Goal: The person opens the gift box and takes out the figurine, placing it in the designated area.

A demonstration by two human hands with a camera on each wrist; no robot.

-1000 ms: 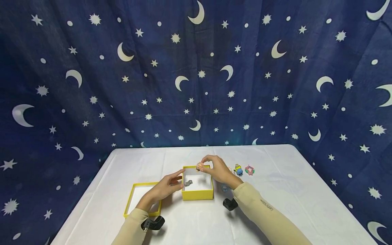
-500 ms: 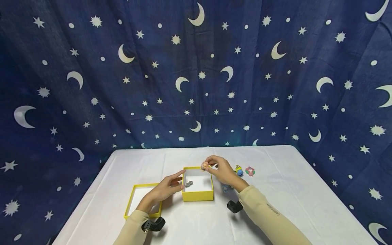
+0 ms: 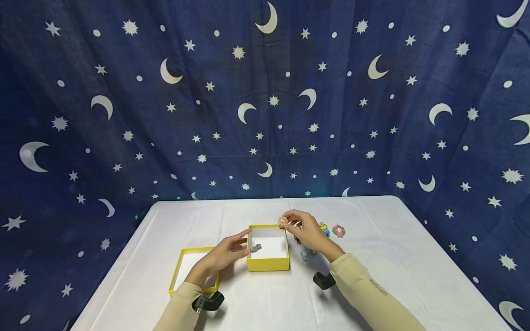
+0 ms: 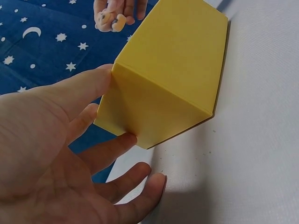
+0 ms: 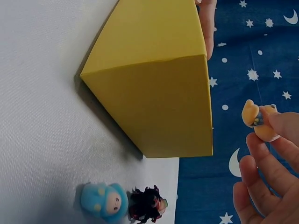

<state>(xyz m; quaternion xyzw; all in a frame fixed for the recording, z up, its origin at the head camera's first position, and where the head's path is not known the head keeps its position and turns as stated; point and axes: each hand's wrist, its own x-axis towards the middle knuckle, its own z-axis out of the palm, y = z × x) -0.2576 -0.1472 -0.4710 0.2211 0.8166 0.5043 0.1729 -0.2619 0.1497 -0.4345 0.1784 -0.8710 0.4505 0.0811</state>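
Note:
A small peach-coloured figurine (image 3: 283, 222) is pinched between the thumb and fingers of my right hand (image 3: 307, 231), above the box's back right corner. In the right wrist view the figurine (image 5: 259, 120) shows a rounded head and a bluish patch. The yellow box (image 3: 267, 265) stands uncovered, its inside white, with a small grey figurine (image 3: 256, 248) lying at its left. My left hand (image 3: 223, 255) touches the box's left side; in the left wrist view its thumb and fingertips rest against the yellow wall (image 4: 149, 105), fingers spread.
A yellow-rimmed lid (image 3: 177, 272) lies left, partly under the left forearm. Right of the box are a light-blue figurine (image 5: 103, 201), a dark-haired figurine (image 5: 146, 204), a yellow-and-blue figurine (image 3: 325, 229) and a pink figurine (image 3: 338, 231). A starry curtain (image 3: 265, 115) hangs behind the table.
My right hand has moved right with the peach figurine, from over the box to its back right corner. My left hand stays at the box.

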